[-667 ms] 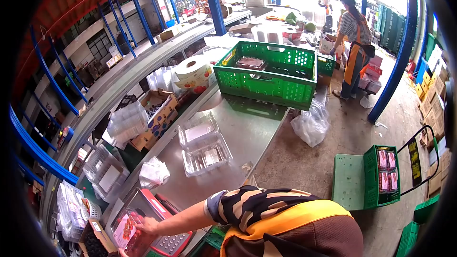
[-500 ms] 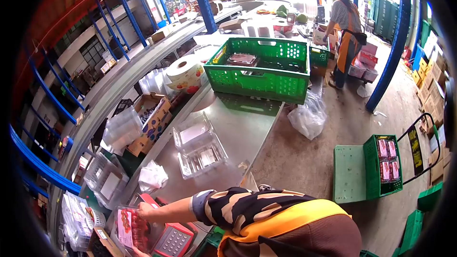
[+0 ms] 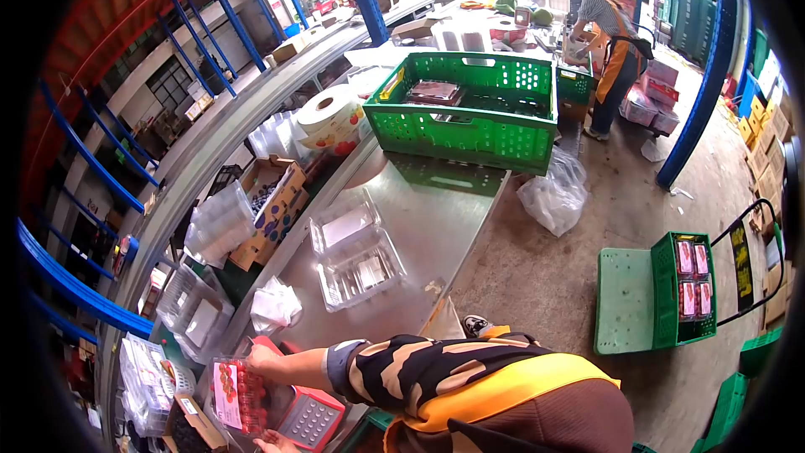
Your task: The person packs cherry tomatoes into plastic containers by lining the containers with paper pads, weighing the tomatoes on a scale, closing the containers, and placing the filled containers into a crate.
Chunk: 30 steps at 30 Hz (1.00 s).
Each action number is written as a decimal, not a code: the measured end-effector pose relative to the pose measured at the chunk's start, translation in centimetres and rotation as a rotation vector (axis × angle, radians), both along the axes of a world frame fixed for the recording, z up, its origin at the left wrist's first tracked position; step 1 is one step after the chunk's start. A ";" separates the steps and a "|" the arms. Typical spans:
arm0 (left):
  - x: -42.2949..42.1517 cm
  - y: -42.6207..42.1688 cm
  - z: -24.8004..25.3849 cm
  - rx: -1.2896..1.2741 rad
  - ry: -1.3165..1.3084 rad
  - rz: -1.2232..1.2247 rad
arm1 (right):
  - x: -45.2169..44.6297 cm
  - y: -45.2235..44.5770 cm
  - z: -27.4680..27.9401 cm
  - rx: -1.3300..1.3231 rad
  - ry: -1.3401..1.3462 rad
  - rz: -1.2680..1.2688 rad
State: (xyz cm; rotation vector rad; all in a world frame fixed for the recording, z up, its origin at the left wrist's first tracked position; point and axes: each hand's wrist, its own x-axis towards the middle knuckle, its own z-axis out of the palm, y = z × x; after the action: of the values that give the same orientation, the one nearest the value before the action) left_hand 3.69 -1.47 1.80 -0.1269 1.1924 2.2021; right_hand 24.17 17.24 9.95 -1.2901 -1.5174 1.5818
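Note:
A clear plastic box of red cherry tomatoes (image 3: 250, 401) with a pink label is between my hands, at the lower left. My right hand (image 3: 265, 361) reaches in from the right, its fingers closed on the box's upper edge. Only part of my left hand (image 3: 275, 443) shows at the frame's bottom; it grips the box's lower edge. Just right of the box is a red scale (image 3: 309, 419) with a grey keypad. A crumpled white cloth or plastic (image 3: 276, 305) lies above my right hand. On the metal table, an open clear plastic clamshell (image 3: 359, 273) has a pale sheet in it.
A green crate (image 3: 461, 130) with packed boxes stands on the metal table (image 3: 453, 226). Nested clear containers (image 3: 197, 315) and a roll of labels (image 3: 323, 111) line the left. A trolley (image 3: 625, 302) carries a crate (image 3: 662, 285) of packs. A co-worker (image 3: 610, 42) bends over boxes behind.
The view has shifted slightly. The tomato box, still in both hands, shows its label more squarely, and more of my left hand is visible. The co-worker leans lower.

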 end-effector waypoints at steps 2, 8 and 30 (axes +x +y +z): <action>2.8 -0.1 2.4 0.042 -0.155 0.129 | 0.0 -0.2 -0.1 0.013 0.001 -0.073; 7.0 -1.9 4.9 -0.041 0.248 -0.093 | -0.4 -1.9 -1.1 -0.195 0.229 0.168; 39.6 -1.5 1.3 -0.196 1.360 -0.490 | 42.8 -0.8 12.4 -0.286 0.964 -0.167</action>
State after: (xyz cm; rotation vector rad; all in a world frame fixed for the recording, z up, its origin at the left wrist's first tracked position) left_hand 43.29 -2.93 3.10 1.6114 1.7861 1.5702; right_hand 66.96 16.49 22.35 -0.5676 -0.5839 1.9258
